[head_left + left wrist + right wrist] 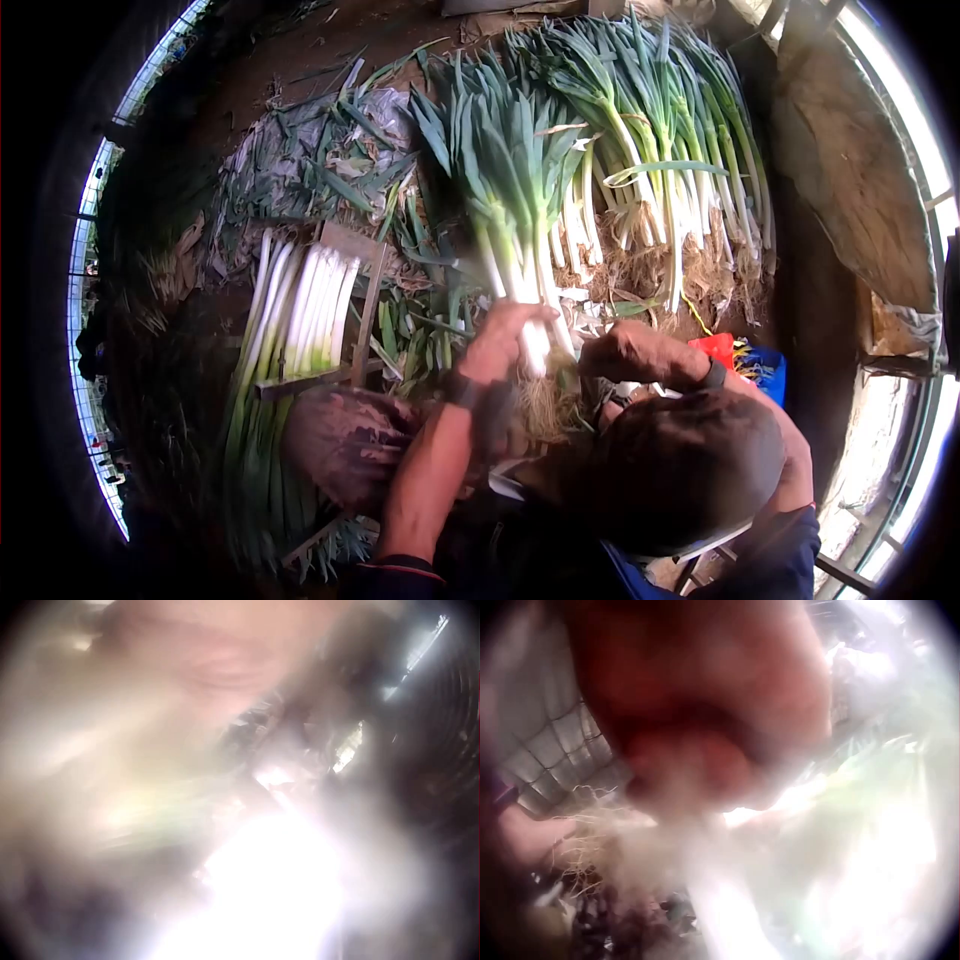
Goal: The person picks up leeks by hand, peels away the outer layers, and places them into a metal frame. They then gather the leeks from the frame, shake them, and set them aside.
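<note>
My left hand (508,335) grips a small bunch of leeks (520,260) around the white stalks, green tops pointing away and stringy roots (545,405) hanging toward me. Just to its right, my right hand (622,352) has its fingers curled close beside the stalk ends. The right wrist view shows the curled fingers of this hand (720,727) right at a white leek stalk (724,907), with thin roots (585,847) to the left. Blur and glare fill the left wrist view, where part of the left hand (217,652) shows at the top.
Beyond the hands on the right lies a large heap of rooted leeks (690,160). Cleaned leeks (310,310) lie in a wooden frame (368,310) at left. Leaf scraps (330,160) cover the ground behind it. A blue container (768,372) stands near the right forearm.
</note>
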